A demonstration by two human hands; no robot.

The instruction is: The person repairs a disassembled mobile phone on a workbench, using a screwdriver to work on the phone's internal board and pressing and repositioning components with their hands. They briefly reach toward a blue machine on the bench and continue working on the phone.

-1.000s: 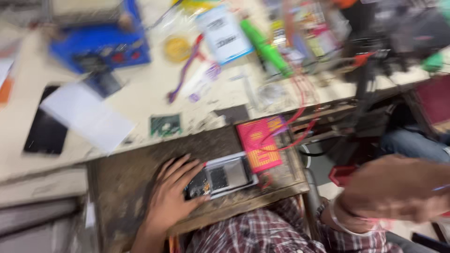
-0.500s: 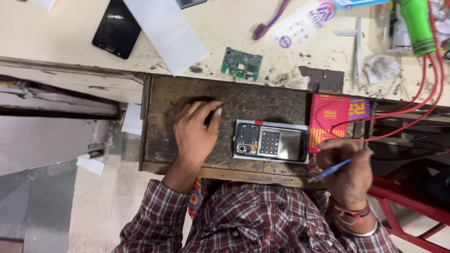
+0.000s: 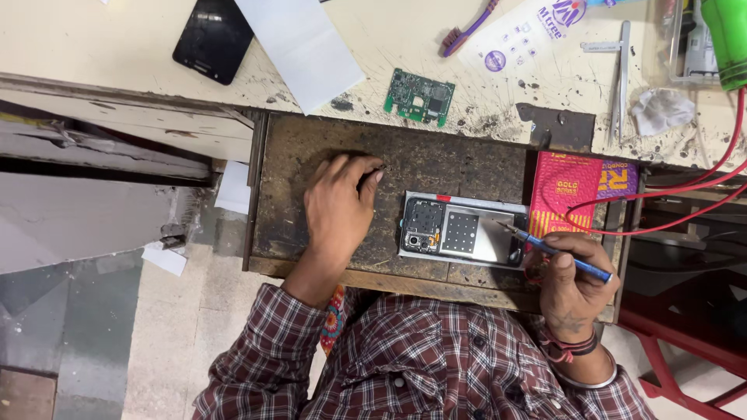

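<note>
While I look down, the dark worn tabletop [image 3: 436,159] carries an opened phone [image 3: 463,232] lying flat near its front edge. My left hand [image 3: 338,206] rests palm down just left of it, fingers loosely curled, holding nothing. My right hand [image 3: 572,276] grips a blue screwdriver [image 3: 556,253], tip touching the phone's right end.

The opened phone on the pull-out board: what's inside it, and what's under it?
Inside the opened phone: a small board with camera parts at its left end, a dotted dark patch mid-frame, bare silver metal rightward. The blue screwdriver tip meets that right part. Beneath lies the dark wooden board; anything under the phone is hidden.
</note>
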